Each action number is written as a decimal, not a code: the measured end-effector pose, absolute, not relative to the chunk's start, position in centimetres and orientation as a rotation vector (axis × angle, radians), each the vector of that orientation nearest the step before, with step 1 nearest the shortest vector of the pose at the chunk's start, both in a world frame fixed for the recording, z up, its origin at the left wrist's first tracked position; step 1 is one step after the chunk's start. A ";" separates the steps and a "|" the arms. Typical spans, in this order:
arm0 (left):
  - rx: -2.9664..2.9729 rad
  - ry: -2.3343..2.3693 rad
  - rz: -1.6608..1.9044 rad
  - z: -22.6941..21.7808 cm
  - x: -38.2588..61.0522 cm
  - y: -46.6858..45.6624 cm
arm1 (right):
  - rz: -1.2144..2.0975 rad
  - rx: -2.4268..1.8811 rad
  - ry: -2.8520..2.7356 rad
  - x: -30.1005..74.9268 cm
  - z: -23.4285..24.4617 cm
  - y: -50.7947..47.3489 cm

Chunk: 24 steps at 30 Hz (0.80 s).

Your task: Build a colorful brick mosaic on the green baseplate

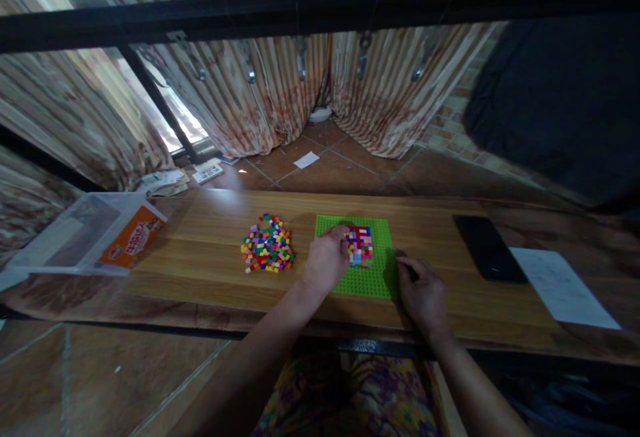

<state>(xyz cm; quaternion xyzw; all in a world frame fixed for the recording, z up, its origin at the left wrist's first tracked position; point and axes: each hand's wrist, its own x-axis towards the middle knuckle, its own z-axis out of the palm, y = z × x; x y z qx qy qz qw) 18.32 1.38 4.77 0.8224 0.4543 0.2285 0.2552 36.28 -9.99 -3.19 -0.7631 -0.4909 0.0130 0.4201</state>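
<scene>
A green baseplate lies on the wooden table, with a patch of small coloured bricks built on it. My left hand rests on the plate, its fingers curled and pressed against the left edge of the built patch; what they hold, if anything, is hidden. My right hand lies at the plate's right front corner, fingers bent against its edge. A loose pile of coloured bricks sits on the table left of the plate.
A clear plastic box with an orange label stands at the table's left end. A black phone and a white sheet lie at the right. Curtains and a black bar stand behind.
</scene>
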 end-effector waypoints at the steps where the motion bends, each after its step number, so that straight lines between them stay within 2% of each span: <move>1: 2.225 1.251 0.623 4.7 18.4 1.4 | 0.040 -1.912 -1.226 36.3 -3.2 -10.0; 18: 1.998 1.353 0.713 3.3 19.7 1.4 | 0.026 -1.902 -1.244 36.4 -3.2 -10.0; 24: 1.989 1.314 0.882 3.3 17.5 -0.2 | 0.031 -1.891 -1.247 36.5 -3.6 -10.2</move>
